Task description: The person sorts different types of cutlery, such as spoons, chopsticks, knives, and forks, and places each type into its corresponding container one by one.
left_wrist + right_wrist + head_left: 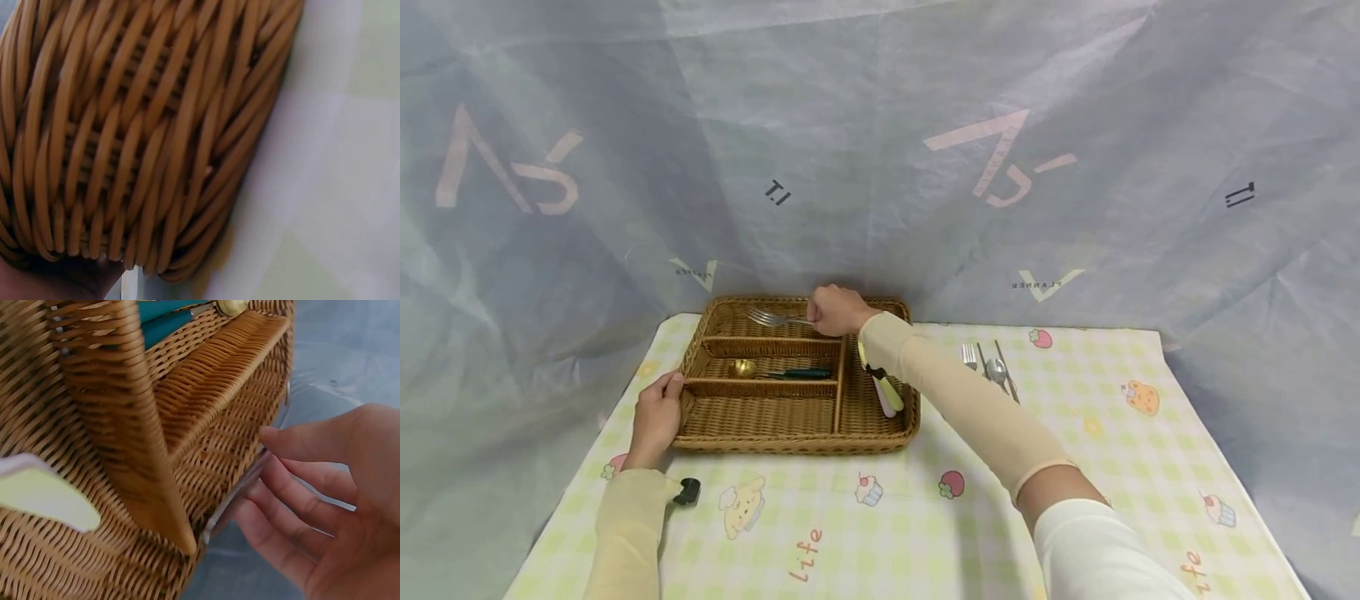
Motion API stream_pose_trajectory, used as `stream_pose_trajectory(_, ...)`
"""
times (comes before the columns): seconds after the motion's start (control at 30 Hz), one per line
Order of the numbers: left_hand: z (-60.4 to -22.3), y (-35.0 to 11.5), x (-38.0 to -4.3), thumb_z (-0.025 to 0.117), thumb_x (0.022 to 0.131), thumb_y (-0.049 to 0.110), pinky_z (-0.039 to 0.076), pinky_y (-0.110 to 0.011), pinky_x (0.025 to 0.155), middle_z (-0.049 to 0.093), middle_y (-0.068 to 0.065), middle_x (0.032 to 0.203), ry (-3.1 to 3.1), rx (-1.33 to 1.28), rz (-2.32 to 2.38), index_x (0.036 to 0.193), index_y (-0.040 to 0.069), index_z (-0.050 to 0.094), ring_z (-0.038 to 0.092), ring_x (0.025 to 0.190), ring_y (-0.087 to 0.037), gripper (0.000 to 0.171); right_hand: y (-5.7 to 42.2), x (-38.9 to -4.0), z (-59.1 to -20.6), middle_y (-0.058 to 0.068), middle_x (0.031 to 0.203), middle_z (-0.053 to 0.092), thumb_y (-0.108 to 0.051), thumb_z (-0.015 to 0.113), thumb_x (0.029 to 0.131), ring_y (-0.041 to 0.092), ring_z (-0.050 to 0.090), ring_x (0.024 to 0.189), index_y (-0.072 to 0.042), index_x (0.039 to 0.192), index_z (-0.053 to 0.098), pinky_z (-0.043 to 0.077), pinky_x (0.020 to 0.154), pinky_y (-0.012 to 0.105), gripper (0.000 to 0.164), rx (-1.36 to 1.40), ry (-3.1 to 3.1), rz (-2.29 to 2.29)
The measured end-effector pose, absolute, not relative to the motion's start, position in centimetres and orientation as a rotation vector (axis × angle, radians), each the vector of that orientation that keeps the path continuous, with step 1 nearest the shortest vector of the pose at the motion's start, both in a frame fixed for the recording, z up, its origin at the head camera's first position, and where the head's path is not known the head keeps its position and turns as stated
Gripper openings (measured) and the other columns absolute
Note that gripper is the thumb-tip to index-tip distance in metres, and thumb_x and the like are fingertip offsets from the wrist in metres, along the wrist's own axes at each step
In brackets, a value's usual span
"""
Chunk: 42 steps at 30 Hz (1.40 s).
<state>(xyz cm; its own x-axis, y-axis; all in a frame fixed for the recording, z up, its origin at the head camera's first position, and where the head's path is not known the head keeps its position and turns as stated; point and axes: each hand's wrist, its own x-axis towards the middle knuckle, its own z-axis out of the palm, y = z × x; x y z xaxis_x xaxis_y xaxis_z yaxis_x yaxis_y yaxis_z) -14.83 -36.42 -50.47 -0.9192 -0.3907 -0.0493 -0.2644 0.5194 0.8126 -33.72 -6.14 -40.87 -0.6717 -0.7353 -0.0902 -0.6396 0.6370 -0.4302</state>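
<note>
— Under the right hand [835, 310]: what stock?
— Basket [790, 446], one. Fork [767, 318], one, pinched in that hand at the back compartment [730, 315]; release not yet made. Left hand [657, 417]: grips the basket's left end.
— Done?
— Nearer the person than the fork: gold spoon [742, 369], green handle [807, 374], pastel handles [892, 396]; apparently sorted.
— Remaining?
— Right of the grip, on the cloth [910, 542]: second fork [968, 355], grey spoon [996, 370], thin sticks [981, 358]; seemingly awaiting placement.

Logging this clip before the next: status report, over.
Right hand holding fork over basket, back-left compartment. Left hand gripping basket's left side. No obstruction visible.
</note>
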Motion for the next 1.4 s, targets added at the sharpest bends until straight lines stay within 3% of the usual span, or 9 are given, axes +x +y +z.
stream_pose_trajectory(0.1, -50.8, -36.4, -14.5, 0.029, 0.119, 0.04, 0.028, -0.065, 0.127, 0.038, -0.03, 0.166, -2.615, 0.572, -1.364, 0.163, -0.005, 0.039, 0.03, 0.156, -0.051, 0.063, -7.8, -33.9, -41.3, 0.007, 0.13, 0.073, -0.004, 0.059, 0.105, 0.019, 0.071, 0.109, -0.007, 0.127, 0.076, 0.061, 0.095, 0.035, 0.027, -1.102, 2.611, -0.494)
stream_pose_trajectory(0.13, -50.9, -36.4, -14.4, 0.03, 0.119, 0.04, 0.028, -0.065, 0.127, 0.039, -0.031, 0.165, -2.613, 0.57, -1.361, 0.163, -0.005, 0.039, 0.03, 0.156, -0.052, 0.063, -8.3, -33.9, -41.5, 0.005, 0.126, 0.073, -0.004, 0.058, 0.105, 0.017, 0.069, 0.101, -0.009, 0.116, 0.077, 0.06, 0.092, 0.033, 0.023, -1.082, 2.62, -0.481)
stream_pose_trajectory(0.27, -50.9, -36.3, -14.3, 0.03, 0.119, 0.04, 0.029, -0.066, 0.126, 0.039, -0.031, 0.165, -2.603, 0.561, -1.351, 0.162, -0.005, 0.04, 0.03, 0.155, -0.052, 0.064, -10.0, -34.1, -42.0, 0.002, 0.123, 0.071, -0.006, 0.055, 0.107, 0.012, 0.061, 0.091, -0.011, 0.112, 0.077, 0.057, 0.086, 0.031, 0.023, -1.036, 2.643, -0.439)
stream_pose_trajectory(0.37, -50.8, -36.3, -14.4, 0.03, 0.119, 0.04, 0.029, -0.066, 0.127, 0.039, -0.031, 0.165, -2.6, 0.564, -1.35, 0.162, -0.005, 0.04, 0.03, 0.155, -0.052, 0.063, -10.8, -34.3, -42.2, 0.001, 0.114, 0.071, -0.01, 0.054, 0.11, 0.011, 0.06, 0.086, -0.012, 0.111, 0.078, 0.054, 0.08, 0.031, 0.024, -1.022, 2.649, -0.4)
stream_pose_trajectory(0.43, -50.8, -36.3, -14.5, 0.031, 0.119, 0.039, 0.028, -0.064, 0.127, 0.04, -0.03, 0.165, -2.597, 0.568, -1.352, 0.162, -0.005, 0.041, 0.031, 0.156, -0.051, 0.062, -11.4, -34.5, -42.5, -0.002, 0.097, 0.068, -0.012, 0.054, 0.111, 0.011, 0.056, 0.076, -0.015, 0.095, 0.074, 0.05, 0.073, 0.03, 0.026, -0.995, 2.652, -0.377)
stream_pose_trajectory(0.53, -50.7, -36.2, -14.6, 0.031, 0.119, 0.039, 0.028, -0.063, 0.128, 0.04, -0.029, 0.165, -2.596, 0.563, -1.352, 0.162, -0.005, 0.041, 0.031, 0.156, -0.05, 0.062, -12.1, -35.2, -43.2, -0.003, 0.069, 0.051, -0.014, 0.051, 0.113, 0.011, 0.04, 0.058, -0.019, 0.071, 0.058, 0.04, 0.06, 0.029, 0.042, -0.956, 2.638, -0.342)
stream_pose_trajectory(0.67, -50.4, -36.3, -14.8, 0.031, 0.119, 0.039, 0.029, -0.064, 0.127, 0.039, -0.03, 0.166, -2.603, 0.543, -1.35, 0.163, -0.004, 0.041, 0.031, 0.156, -0.05, 0.062, -12.9, -36.0, -44.4, -0.003, 0.054, 0.026, -0.013, 0.049, 0.112, 0.012, 0.018, 0.05, -0.02, 0.058, 0.036, 0.027, 0.051, 0.029, 0.056, -0.913, 2.607, -0.288)
stream_pose_trajectory(0.77, -50.2, -36.3, -14.9, 0.031, 0.119, 0.038, 0.03, -0.065, 0.126, 0.041, -0.03, 0.164, -2.61, 0.523, -1.337, 0.162, -0.004, 0.041, 0.032, 0.155, -0.051, 0.061, -13.1, -36.4, -45.1, -0.003, 0.055, 0.02, -0.012, 0.049, 0.112, 0.012, 0.014, 0.052, -0.02, 0.059, 0.031, 0.027, 0.051, 0.029, 0.056, -0.892, 2.604, -0.257)
stream_pose_trajectory(1.4, -50.7, -36.5, -15.0, 0.032, 0.119, 0.038, 0.03, -0.065, 0.126, 0.043, -0.03, 0.163, -2.594, 0.559, -1.329, 0.161, -0.004, 0.044, 0.033, 0.155, -0.05, 0.06, -13.0, -36.5, -45.9, -0.003, 0.054, 0.023, -0.013, 0.055, 0.111, 0.012, 0.021, 0.052, -0.019, 0.061, 0.035, 0.032, 0.054, 0.031, 0.054, -0.816, 2.625, -0.248)
